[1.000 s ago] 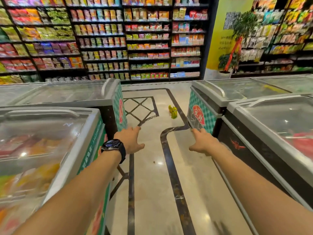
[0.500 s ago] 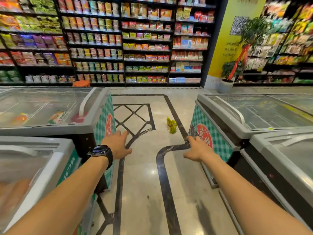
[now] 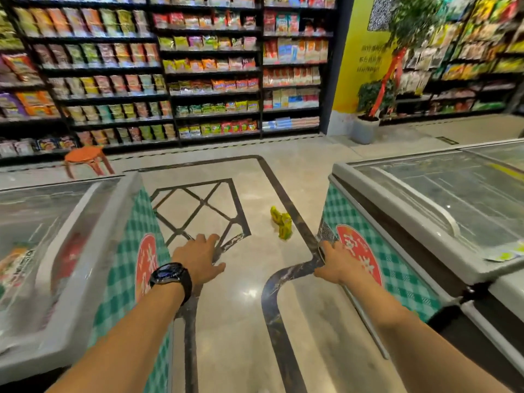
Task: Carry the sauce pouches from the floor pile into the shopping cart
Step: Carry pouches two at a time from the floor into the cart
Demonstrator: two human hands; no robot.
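We have walked closer to the sauce pouches (image 3: 280, 222) near the right-side freezer (image 3: 402, 268), so picking up comes soon; our left hand (image 3: 198, 260) and right hand (image 3: 338, 263) are open, empty.

The sauce pouches (image 3: 281, 222) form a small, loose pile of yellow-green packets with darker green print, on the glossy beige floor (image 3: 243, 321). They sit in the middle distance, slightly right of centre, just left of the dark inlay stripe (image 3: 285, 191) and near the front corner of the right chest freezer (image 3: 377, 251). The nearest pouch seems to stand roughly upright, with another leaning behind it on the far left. Blur hides the exact count.
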